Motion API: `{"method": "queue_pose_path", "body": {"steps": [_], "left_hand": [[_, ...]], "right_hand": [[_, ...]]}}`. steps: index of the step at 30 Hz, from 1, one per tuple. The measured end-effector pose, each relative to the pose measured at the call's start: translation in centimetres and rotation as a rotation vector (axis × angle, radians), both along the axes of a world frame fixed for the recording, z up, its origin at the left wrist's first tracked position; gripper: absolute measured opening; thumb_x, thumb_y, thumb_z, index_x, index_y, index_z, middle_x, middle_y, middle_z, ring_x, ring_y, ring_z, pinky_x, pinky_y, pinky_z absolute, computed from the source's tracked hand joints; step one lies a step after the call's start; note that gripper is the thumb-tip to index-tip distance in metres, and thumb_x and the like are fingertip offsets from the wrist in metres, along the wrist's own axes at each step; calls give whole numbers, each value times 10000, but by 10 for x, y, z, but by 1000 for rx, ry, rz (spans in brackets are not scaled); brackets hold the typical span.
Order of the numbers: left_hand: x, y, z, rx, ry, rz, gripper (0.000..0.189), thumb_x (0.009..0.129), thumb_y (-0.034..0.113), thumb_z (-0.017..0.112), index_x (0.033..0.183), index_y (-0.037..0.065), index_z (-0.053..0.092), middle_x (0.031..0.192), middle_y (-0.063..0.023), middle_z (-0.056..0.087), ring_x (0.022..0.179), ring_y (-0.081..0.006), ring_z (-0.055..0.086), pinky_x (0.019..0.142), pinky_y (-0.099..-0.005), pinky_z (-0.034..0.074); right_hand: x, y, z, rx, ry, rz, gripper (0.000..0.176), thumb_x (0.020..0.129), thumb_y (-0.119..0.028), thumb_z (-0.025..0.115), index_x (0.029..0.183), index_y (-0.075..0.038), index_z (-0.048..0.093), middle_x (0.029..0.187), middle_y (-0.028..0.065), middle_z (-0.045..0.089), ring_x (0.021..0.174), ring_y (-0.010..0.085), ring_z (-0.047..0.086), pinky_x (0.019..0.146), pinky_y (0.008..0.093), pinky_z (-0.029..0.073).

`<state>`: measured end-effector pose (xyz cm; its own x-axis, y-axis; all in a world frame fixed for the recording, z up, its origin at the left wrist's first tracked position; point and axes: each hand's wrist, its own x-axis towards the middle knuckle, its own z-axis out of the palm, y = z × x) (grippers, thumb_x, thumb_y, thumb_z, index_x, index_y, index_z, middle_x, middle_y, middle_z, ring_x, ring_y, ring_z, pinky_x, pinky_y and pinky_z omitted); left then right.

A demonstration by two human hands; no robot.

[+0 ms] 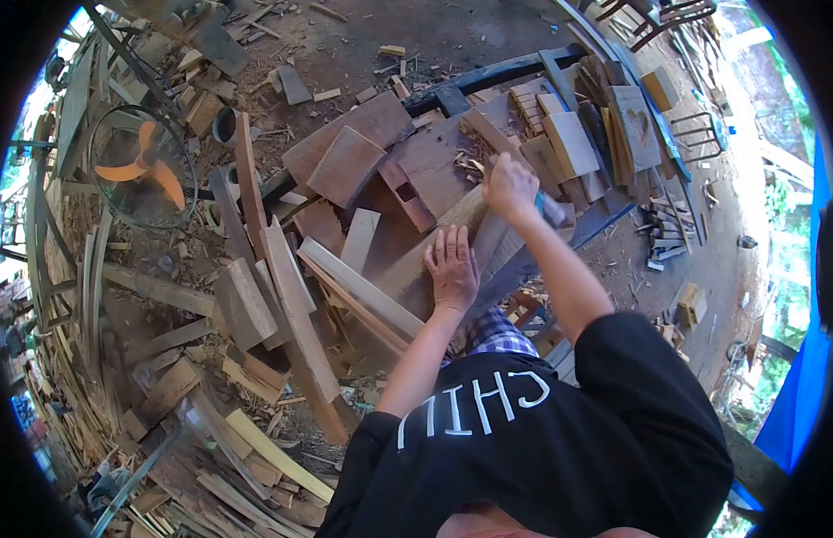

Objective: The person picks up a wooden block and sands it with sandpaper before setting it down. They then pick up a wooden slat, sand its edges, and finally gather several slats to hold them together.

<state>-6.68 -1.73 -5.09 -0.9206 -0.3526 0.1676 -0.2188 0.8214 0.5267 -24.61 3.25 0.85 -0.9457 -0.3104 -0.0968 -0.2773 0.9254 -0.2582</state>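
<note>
I am wearing a black shirt [560,448] with white letters across it, and just beyond its hem my checked shorts [501,334] are showing. My left hand [452,269] is lying open, palm down, with its fingers resting on a long wooden piece [407,272] that is slanting across the work surface in front of me. My right hand [512,186] is bending its fingers down near the far end of that piece; I cannot tell whether they are gripping anything, since the knuckles are hiding what is beneath. To the left, pale wood strips [367,287] are lying near my left forearm. Beyond my hands, a slotted block [405,193] is lying on the left, and curled shavings [470,164] are gathering by my right hand. Farther right, pale blocks [573,143] are sitting beside a board with a heart shape [633,125]. Well off to the left, a fan [146,166] with orange blades is standing among scrap wood.
</note>
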Motion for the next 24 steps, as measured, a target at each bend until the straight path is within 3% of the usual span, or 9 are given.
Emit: {"method": "queue_pose_path", "body": {"steps": [2,6,9,12,14,17,20,24], "left_hand": [[-1,0,1,11,-5,-2,484,965,202,509,1417,55,416,1443,-154,451,1369,-345,383,1120,-524,238],[-1,-2,0,22,-11,-11,486,970,211,505,1422,58,414,1443,-158,451,1368,-347,384,1122,-521,238],[1,-1,1,37,-36,-25,488,971,213,503,1427,62,413,1439,-164,456,1367,-348,385,1124,-525,235],[0,-1,0,22,-6,3,500,965,212,511,1431,64,409,1438,-165,452,1369,-349,381,1128,-527,228],[-1,0,0,13,-3,5,500,964,209,512,1430,60,410,1442,-161,447,1371,-345,377,1126,-523,232],[1,-1,-2,24,-33,-22,491,971,214,505,1427,60,411,1445,-158,441,1372,-345,374,1124,-520,235],[-1,0,-3,27,-2,4,489,971,213,506,1427,63,410,1442,-160,444,1371,-345,374,1123,-519,234],[1,0,2,17,-4,3,495,965,213,512,1426,63,411,1438,-158,446,1368,-349,375,1122,-518,233]], "right_hand": [[-13,-4,-5,105,29,13,353,913,-319,576,1079,-11,526,929,229,665,924,417,659,823,542,459],[67,6,5,111,-10,18,295,848,-219,625,1063,-40,533,969,204,657,965,400,649,846,525,459],[56,7,11,127,-131,83,299,854,-233,620,1065,-42,531,973,205,654,967,405,648,854,530,455],[-2,1,-2,66,-11,-30,311,865,-267,608,1052,-32,525,993,222,640,955,420,647,855,534,453],[0,5,-11,50,220,50,365,918,-347,580,1050,-12,520,881,231,664,840,420,671,761,558,489],[79,17,2,154,13,108,348,918,-343,585,1046,-25,524,899,224,670,861,408,674,770,566,491],[59,16,10,97,-49,65,308,895,-284,604,1046,-24,538,981,220,662,919,405,663,783,553,477],[-6,8,8,40,29,-5,343,908,-302,594,1061,-2,531,906,265,659,848,436,675,753,570,500]]}}
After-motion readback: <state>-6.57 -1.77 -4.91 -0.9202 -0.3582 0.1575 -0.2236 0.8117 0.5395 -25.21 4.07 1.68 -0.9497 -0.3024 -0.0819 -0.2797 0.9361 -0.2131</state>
